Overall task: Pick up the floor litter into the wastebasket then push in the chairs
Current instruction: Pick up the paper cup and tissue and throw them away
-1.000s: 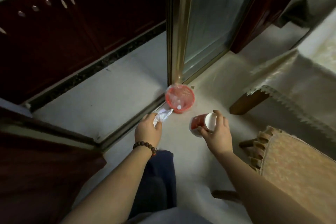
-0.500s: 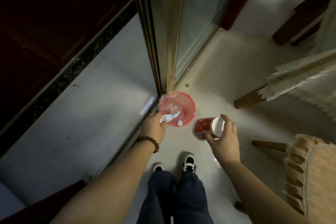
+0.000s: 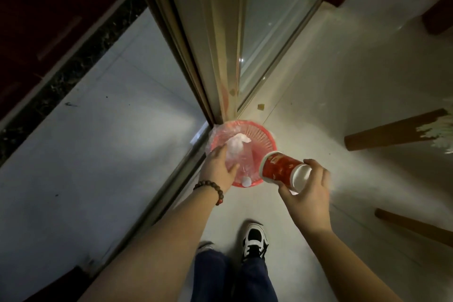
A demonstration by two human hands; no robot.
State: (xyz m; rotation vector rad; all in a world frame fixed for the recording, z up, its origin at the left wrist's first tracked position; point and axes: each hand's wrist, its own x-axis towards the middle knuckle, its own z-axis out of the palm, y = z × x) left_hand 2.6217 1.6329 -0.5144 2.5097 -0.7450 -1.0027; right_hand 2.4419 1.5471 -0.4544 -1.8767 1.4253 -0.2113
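A small red mesh wastebasket (image 3: 263,136) with a clear plastic liner stands on the floor against the sliding door frame. A crumpled white tissue (image 3: 236,147) sits just inside its mouth, beyond the fingertips of my left hand (image 3: 219,170). That hand hovers over the basket's left rim with fingers spread. My right hand (image 3: 310,195) grips a red paper cup (image 3: 282,170), tilted on its side with its base over the basket's right rim. A small white round piece (image 3: 246,181) lies inside the basket near its front edge.
A glass sliding door with a metal frame (image 3: 220,56) rises right behind the basket. Wooden chair legs (image 3: 392,133) and a fringed cover stand at the right. A small brown scrap (image 3: 261,106) lies by the door track. My shoes (image 3: 255,240) are just below the basket.
My left hand has moved over the basket and let the tissue go into it. My right hand brought the cup up to the basket's rim. The view has tilted further down.
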